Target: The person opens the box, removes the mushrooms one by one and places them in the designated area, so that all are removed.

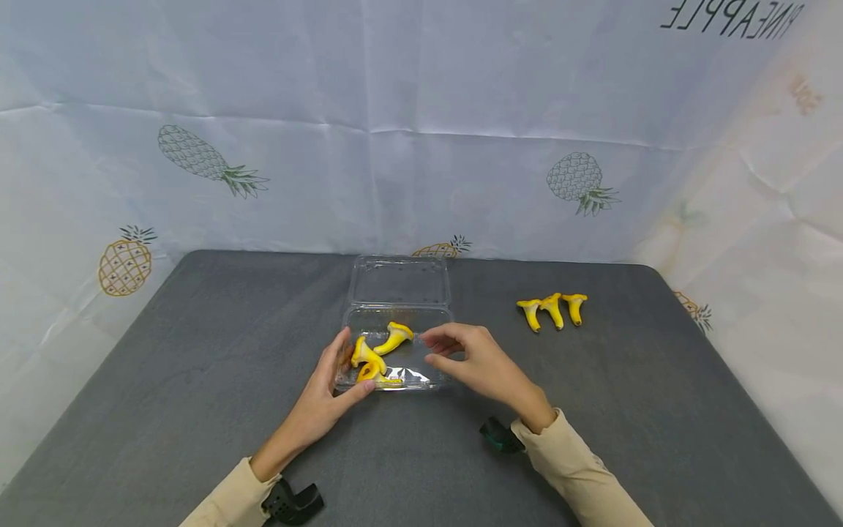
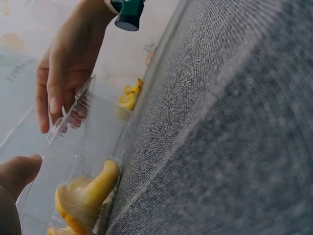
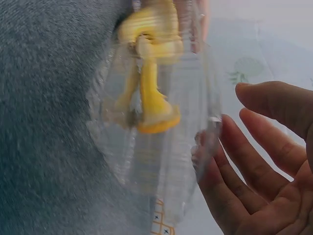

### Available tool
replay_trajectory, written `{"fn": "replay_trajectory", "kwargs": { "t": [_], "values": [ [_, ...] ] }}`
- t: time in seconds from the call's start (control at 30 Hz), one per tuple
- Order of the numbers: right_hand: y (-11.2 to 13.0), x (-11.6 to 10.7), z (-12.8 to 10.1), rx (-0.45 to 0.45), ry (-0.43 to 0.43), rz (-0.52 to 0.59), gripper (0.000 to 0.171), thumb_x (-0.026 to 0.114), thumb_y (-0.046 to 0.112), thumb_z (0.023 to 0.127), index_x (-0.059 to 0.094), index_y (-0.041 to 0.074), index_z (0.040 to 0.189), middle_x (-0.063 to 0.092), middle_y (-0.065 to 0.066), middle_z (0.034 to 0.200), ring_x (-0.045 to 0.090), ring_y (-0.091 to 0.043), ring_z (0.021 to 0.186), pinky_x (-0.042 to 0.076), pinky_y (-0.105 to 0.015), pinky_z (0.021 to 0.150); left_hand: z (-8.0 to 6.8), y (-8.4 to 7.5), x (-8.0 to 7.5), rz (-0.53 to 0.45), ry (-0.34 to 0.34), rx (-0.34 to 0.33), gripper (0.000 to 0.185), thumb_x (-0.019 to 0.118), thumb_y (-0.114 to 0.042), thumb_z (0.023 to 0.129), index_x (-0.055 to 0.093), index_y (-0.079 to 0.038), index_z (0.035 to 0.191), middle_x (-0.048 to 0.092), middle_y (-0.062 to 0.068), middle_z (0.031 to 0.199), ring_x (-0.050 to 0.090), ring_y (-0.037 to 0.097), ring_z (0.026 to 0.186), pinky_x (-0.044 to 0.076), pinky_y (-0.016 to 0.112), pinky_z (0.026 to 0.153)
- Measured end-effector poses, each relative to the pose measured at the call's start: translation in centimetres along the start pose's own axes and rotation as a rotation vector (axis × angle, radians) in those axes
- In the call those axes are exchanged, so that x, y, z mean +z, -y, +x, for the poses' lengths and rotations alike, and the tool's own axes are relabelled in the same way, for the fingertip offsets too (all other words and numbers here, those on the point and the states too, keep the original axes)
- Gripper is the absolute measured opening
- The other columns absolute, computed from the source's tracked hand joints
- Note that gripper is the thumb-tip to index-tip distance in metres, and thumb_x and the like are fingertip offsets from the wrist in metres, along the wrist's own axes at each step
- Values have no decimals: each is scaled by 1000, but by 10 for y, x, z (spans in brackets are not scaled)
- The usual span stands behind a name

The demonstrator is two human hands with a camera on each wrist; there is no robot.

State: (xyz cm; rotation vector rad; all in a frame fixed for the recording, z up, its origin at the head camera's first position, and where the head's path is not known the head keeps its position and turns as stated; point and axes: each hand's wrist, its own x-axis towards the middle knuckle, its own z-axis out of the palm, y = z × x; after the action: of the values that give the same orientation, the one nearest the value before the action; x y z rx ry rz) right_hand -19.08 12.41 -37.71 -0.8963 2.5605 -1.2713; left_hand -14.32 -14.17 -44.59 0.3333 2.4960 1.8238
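Note:
A clear plastic clamshell container (image 1: 424, 359) stands on the table with its lid (image 1: 399, 282) folded back, away from me. Inside, toward the left, lie three yellow trumpet-shaped mushrooms (image 1: 395, 337). My left hand (image 1: 315, 410) holds the container's near left corner, fingers along the left side and thumb at the front rim. My right hand (image 1: 477, 362) is at the right rim, its fingers bent loosely with a gap to the thumb and nothing between them. In the right wrist view some fingertips (image 3: 208, 161) appear behind the container's clear wall; whether they touch it I cannot tell.
Three more yellow mushrooms (image 1: 552, 311) lie in a row on the dark grey table (image 1: 217, 351), to the right of the container. A pale cloth (image 1: 395, 183) with printed pineapples hangs behind the table and along its sides.

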Motion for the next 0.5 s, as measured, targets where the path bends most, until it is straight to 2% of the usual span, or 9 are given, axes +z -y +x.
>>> {"fn": "replay_trajectory", "kwargs": {
  "t": [0.3, 0.5],
  "values": [
    [3, 15, 13, -44, 64, -39, 33, 68, 14, 94, 65, 2, 125, 70, -13, 120, 69, -20, 101, 57, -26, 88, 0, 1, 0, -5, 9, -3, 90, 67, -24, 96, 5, -10, 160, 5, 16, 166, 13, 43, 152, 17, 66, 119],
    [6, 22, 22, -30, 106, -56, 31, 68, 13, 94, 67, 2, 123, 70, -11, 118, 69, -20, 99, 57, -28, 87, -1, 0, 0, -3, 14, 11, 90, 66, -23, 96, 4, -10, 160, 5, 17, 166, 12, 43, 152, 17, 67, 118]
  ]
}}
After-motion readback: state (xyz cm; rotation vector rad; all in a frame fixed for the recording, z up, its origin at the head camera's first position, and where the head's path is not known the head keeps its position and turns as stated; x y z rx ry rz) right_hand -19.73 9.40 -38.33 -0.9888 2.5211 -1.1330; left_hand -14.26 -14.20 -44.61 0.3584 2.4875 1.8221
